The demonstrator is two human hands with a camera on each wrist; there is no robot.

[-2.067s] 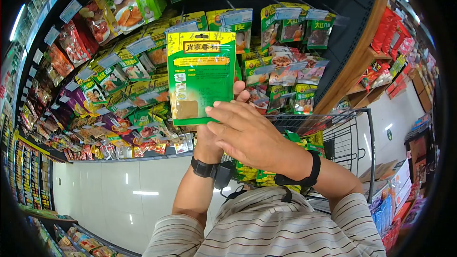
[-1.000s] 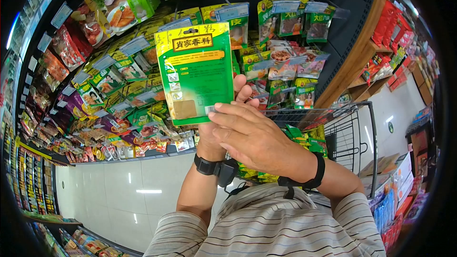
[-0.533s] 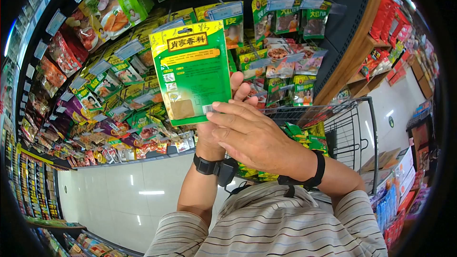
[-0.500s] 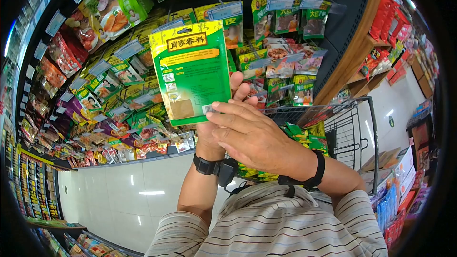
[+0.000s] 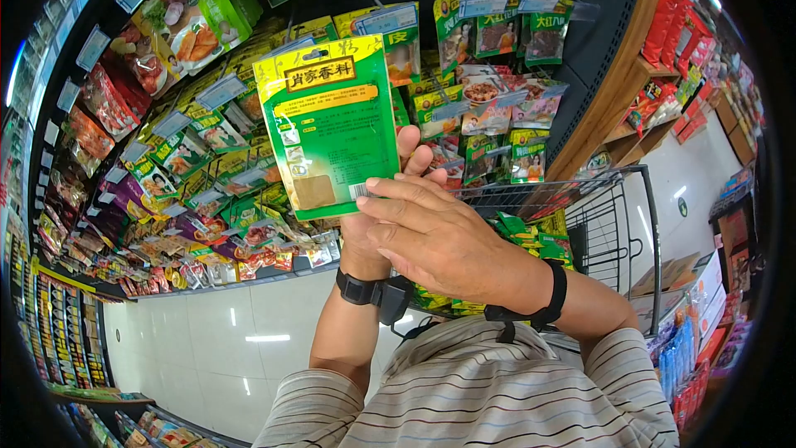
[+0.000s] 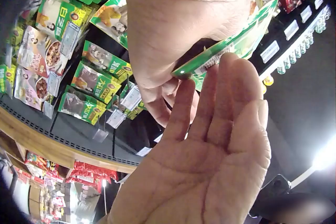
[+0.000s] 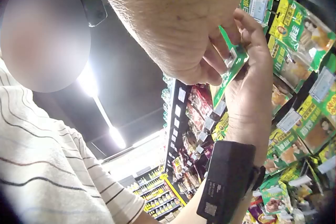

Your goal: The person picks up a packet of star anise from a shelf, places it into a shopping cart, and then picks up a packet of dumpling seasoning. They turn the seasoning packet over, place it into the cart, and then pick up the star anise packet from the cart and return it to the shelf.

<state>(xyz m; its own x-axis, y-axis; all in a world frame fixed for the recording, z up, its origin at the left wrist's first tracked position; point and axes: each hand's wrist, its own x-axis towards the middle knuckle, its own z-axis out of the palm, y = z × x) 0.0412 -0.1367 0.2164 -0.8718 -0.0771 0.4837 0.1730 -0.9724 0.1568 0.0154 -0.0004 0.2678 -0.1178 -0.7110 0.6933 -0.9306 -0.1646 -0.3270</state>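
— Two hands, one packet [image 5: 332,124]. Where does it stand?

— In the air, upright with a slight tilt. Its printed back faces the head camera, in front of the rack [image 5: 178,129]. I see it touching no peg or shelf.

— Right hand [image 5: 444,241]?

— It lies across the packet's lower right corner. The wrist views show that corner, with its barcode patch, pinched under the curled fingers [image 7: 210,61]. Grasp confirmed.

— Left hand [image 5: 362,245]?

— Behind the packet, palm toward it. The fingers [image 6: 231,103] are straight and close together, with their tips pressed to the packet's lower edge. Two fingertips show past its right edge in the head view. The thumb is hidden, so I cannot tell whether it bears on the packet.

— Surroundings?

— A wire cart [image 5: 618,232] stands just beyond the right forearm, with green and yellow pouches [image 5: 535,236] lying inside. The rack fills the upper left and is hung with more pouches, with price tags [image 5: 220,91] on its pegs. A wooden shelf end [image 5: 618,108] rises at the upper right, with red packs [image 5: 676,50] beyond it. A pale tiled floor [image 5: 207,315] shows below the rack's lower edge.

— On the person?

— Black bands [image 5: 358,290] on both wrists and a striped shirt [image 5: 464,394].
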